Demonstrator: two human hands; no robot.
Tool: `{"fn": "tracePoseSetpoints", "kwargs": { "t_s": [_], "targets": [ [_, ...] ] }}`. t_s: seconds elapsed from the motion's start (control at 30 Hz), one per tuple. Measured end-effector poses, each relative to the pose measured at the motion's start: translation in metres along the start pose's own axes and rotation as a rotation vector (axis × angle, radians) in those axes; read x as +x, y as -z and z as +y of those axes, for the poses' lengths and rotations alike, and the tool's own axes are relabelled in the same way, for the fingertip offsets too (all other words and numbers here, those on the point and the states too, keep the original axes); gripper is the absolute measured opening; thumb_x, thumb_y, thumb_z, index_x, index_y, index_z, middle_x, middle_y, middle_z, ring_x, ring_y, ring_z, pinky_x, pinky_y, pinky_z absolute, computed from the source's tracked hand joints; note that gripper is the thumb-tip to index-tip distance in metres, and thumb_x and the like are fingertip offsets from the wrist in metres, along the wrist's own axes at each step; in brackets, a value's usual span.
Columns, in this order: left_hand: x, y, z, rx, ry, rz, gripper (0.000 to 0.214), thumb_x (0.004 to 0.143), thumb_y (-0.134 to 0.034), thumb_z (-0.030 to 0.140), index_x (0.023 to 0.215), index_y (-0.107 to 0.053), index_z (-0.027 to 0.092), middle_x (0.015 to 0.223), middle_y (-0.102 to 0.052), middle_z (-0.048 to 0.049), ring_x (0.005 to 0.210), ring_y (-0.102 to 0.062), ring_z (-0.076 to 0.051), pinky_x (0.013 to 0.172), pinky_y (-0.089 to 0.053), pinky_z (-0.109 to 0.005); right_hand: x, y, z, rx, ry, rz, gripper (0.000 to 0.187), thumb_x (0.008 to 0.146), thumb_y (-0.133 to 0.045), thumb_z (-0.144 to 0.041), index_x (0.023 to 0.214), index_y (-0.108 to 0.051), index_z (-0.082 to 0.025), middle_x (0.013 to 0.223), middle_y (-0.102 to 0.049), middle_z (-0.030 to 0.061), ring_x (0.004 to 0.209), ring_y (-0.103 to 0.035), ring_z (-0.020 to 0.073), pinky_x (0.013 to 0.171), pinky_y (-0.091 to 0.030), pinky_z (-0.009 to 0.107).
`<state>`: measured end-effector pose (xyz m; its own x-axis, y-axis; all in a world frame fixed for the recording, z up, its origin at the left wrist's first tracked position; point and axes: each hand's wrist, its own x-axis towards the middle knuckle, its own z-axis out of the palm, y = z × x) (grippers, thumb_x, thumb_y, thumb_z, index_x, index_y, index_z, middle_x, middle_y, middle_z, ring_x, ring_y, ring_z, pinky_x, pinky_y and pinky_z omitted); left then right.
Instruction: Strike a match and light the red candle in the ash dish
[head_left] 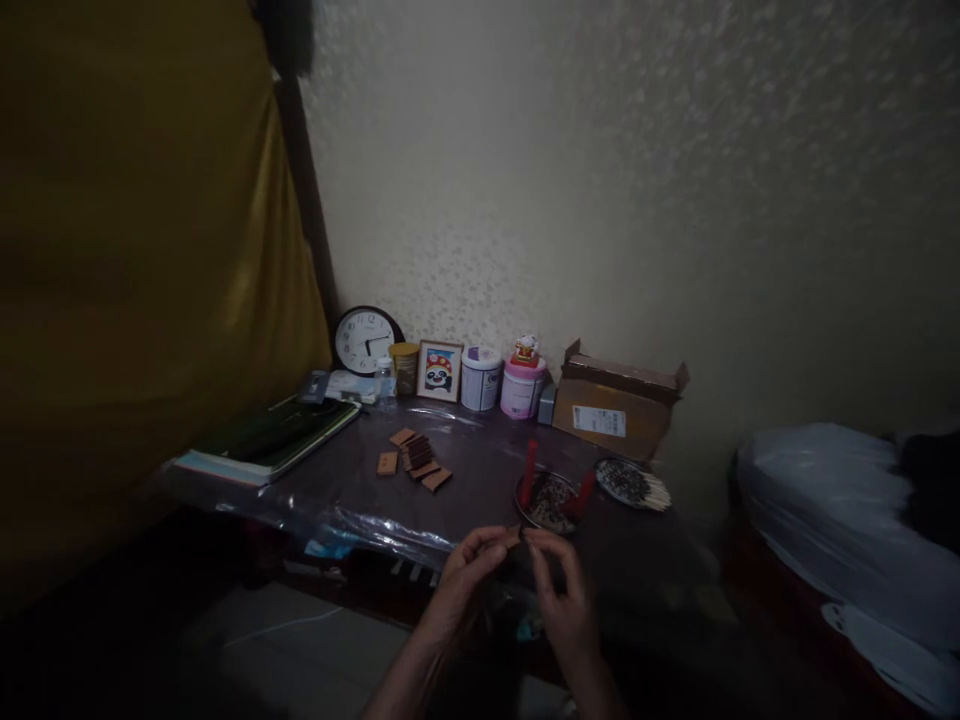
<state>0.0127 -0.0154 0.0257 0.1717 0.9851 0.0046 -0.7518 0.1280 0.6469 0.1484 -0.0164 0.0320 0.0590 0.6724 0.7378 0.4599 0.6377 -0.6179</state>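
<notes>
Here, both forearms rise from the lower edge and the hands meet just short of the round bowl (546, 505) on the plastic-covered table (480, 470). The left hand (469, 585) curls palm inward, thumb and forefinger closed. The right hand (564, 600) mirrors it with fingertips bent down, and together they pinch a small dark piece (523, 537), too dim to identify. The piece hangs just in front of the bowl's near rim. Two red handles (529, 468) stand in the bowl among small speckled bits. Right of the bowl lies a plate (626, 482) of pale sticks. Left of it are brown tiles (417, 458), and behind it a cardboard box (616, 405) and a clock (365, 340).
</notes>
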Motion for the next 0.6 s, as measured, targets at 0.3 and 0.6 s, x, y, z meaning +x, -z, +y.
{"fn": "tracePoseSetpoints", "kwargs": {
  "t_s": [0.3, 0.6],
  "targets": [
    [-0.0041, -0.0064, 0.0050, 0.017, -0.017, 0.015, 0.024, 0.066, -0.072, 0.020, 0.089, -0.067, 0.015, 0.087, -0.073, -0.0055, 0.078, -0.064, -0.016, 0.075, -0.044, -0.025, 0.0010, 0.0002, -0.0007, -0.018, 0.043, -0.029, 0.013, 0.085, -0.050, -0.016, 0.093, -0.060, -0.022, 0.091, -0.067, 0.0040, 0.088, -0.063, 0.0160, 0.080, -0.049, 0.029],
    [-0.0049, -0.0053, 0.0062, 0.035, -0.025, 0.024, 0.023, 0.068, -0.071, 0.019, 0.091, -0.066, 0.015, 0.089, -0.073, -0.0066, 0.080, -0.064, -0.016, 0.077, -0.043, -0.026, 0.0033, 0.0015, -0.0082, 0.015, 0.029, -0.004, 0.013, 0.084, -0.051, -0.015, 0.091, -0.061, -0.021, 0.091, -0.068, 0.0044, 0.088, -0.063, 0.0166, 0.079, -0.050, 0.030]
  ]
}}
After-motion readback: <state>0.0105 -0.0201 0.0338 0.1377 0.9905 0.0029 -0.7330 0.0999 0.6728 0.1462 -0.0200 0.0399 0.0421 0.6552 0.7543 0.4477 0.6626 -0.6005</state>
